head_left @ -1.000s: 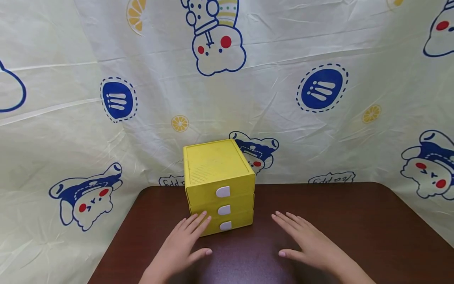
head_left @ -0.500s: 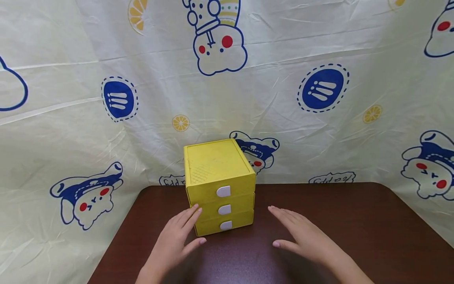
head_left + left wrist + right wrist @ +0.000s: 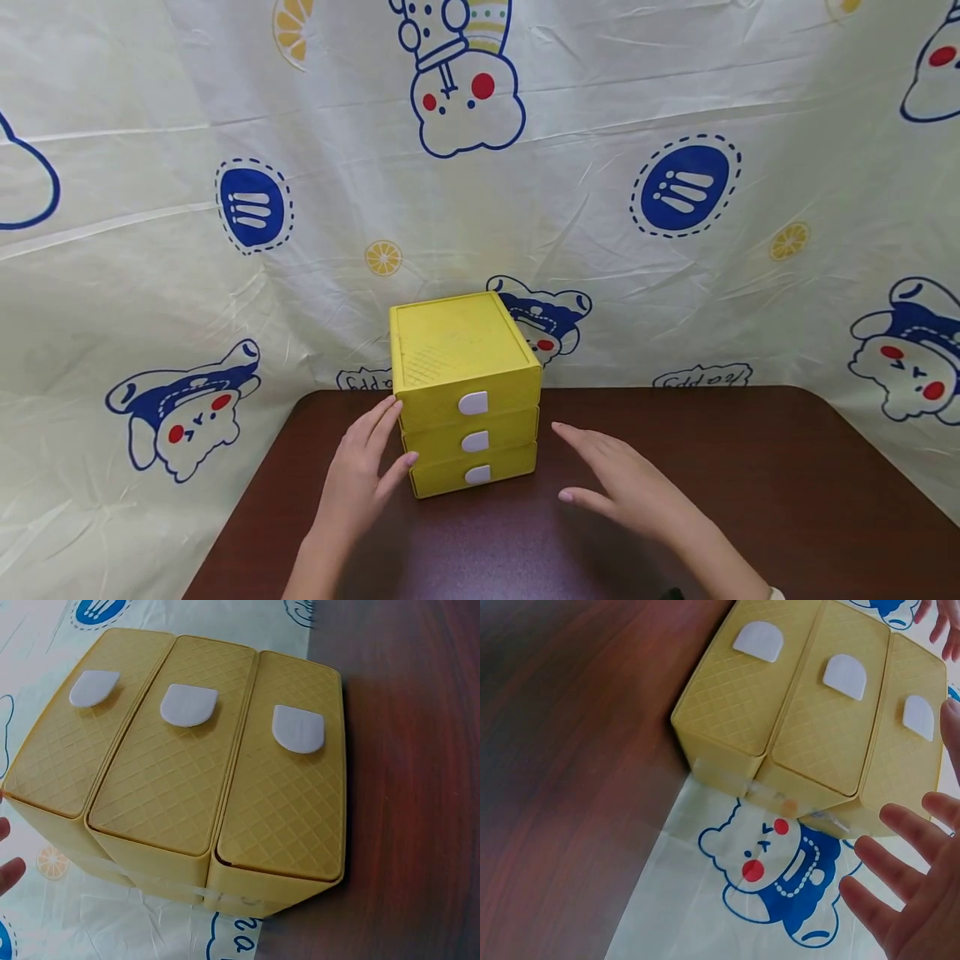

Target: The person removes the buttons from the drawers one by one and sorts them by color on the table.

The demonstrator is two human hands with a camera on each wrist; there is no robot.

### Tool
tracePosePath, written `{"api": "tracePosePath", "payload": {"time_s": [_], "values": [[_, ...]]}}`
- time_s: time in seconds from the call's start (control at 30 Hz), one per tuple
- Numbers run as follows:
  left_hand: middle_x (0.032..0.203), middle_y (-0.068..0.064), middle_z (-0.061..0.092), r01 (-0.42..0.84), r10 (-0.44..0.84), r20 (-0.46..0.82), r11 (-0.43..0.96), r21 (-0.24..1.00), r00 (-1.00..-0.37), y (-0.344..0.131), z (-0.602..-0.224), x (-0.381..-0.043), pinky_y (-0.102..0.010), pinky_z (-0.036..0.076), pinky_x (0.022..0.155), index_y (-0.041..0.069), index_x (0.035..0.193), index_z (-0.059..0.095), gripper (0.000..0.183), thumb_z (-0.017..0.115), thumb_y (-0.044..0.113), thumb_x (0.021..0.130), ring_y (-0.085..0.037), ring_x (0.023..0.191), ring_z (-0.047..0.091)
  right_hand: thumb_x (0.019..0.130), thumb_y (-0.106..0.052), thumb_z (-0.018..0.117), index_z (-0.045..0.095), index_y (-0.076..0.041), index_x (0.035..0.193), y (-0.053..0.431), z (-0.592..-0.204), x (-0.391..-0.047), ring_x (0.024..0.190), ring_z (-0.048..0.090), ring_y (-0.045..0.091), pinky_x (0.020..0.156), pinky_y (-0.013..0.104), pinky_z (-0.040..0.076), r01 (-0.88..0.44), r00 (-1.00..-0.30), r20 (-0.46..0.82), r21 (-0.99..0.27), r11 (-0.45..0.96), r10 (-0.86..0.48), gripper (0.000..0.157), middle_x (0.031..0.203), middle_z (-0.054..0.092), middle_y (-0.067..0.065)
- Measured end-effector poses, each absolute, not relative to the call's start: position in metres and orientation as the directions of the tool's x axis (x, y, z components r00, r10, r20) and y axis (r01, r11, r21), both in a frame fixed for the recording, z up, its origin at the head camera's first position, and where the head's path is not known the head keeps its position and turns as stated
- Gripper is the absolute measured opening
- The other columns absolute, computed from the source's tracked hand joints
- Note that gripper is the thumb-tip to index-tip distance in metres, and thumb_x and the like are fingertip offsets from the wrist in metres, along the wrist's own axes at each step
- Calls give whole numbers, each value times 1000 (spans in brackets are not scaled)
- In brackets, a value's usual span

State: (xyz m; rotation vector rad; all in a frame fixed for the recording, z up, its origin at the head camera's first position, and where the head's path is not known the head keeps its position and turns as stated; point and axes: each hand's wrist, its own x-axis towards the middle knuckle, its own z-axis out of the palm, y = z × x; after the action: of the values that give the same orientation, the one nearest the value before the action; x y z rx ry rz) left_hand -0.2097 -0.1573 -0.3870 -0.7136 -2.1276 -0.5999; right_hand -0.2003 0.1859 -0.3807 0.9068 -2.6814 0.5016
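A yellow three-drawer box (image 3: 465,342) stands on the dark table, its drawers closed, each front bearing a pale rounded pull tab (image 3: 473,403). At its left front edge is my left hand (image 3: 354,475), fingers extended, fingertips right by the upper corner. My right hand (image 3: 630,483) hovers to the right of the box, fingers straight and thumb apart, with a gap between it and the box. In the right wrist view the spread fingers (image 3: 900,870) of that hand overlap the box's side. Only a few fingertips (image 3: 9,874) of the left hand show in the left wrist view.
The brown tabletop (image 3: 735,467) extends to both sides and in front of the box. Behind it hangs a white printed sheet (image 3: 570,217) with cartoon figures, which meets the table's back edge. Clear tape (image 3: 150,877) runs along the box's side.
My left hand has moved up and to the left, from in front of the box to its left edge. My right hand has moved slightly left and up, closer to the box.
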Motion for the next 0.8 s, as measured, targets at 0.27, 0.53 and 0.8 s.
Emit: {"api": "tracePosePath", "payload": {"time_s": [0.27,0.53,0.8], "values": [[136,-8,38,592,115,750,695,408,-652,-152,-387,-220,-45,30,97,8,135,38,54,59,25,88,-28,123,33,82,-61,46,32,-17,140,168,-372,-208,121,39,18,98,43,33,-604,-790,333,-283,745,-514,74,137,39,-4],[135,-10,39,587,41,717,608,535,-696,-148,-382,-232,-44,29,99,5,134,39,50,56,20,90,-23,124,33,83,-55,51,33,-16,139,153,-368,-216,119,42,21,95,43,37,-594,-796,373,-336,731,-476,71,135,42,1],[134,-7,38,572,-21,652,458,681,-758,-145,-378,-241,-40,39,94,7,134,40,44,50,19,93,-19,122,36,85,-42,58,41,-10,133,134,-368,-227,115,46,18,94,38,39,-620,-781,440,-467,630,-443,61,125,51,3]]}}
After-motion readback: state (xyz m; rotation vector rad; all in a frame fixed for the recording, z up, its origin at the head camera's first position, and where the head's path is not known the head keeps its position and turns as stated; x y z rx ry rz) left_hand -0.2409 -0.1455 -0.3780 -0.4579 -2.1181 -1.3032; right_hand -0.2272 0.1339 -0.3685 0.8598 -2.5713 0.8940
